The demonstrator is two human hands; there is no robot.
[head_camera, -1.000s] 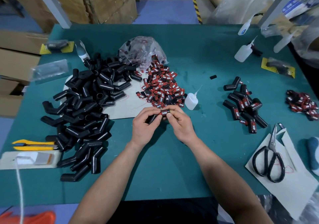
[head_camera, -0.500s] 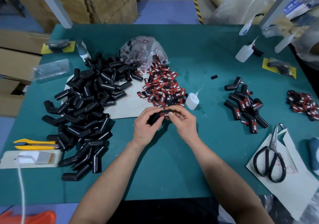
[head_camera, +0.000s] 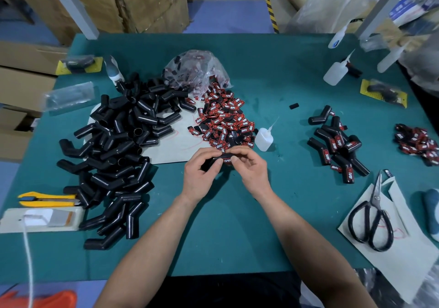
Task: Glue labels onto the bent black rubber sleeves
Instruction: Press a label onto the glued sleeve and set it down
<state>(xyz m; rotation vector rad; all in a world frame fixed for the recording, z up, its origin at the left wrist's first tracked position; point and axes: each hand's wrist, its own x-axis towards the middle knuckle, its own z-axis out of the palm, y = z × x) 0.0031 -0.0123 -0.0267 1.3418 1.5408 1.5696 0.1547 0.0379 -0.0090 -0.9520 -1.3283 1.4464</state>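
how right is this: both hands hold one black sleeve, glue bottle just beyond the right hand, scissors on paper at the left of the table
One slip: the head view shows the scissors on paper at the right of the table, not the left. The left hand and right hand do hold one black sleeve, with the glue bottle just beyond the right hand.

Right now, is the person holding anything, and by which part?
Yes, one bent black rubber sleeve. The left hand grips its left end; the right hand pinches the part bearing the red label.
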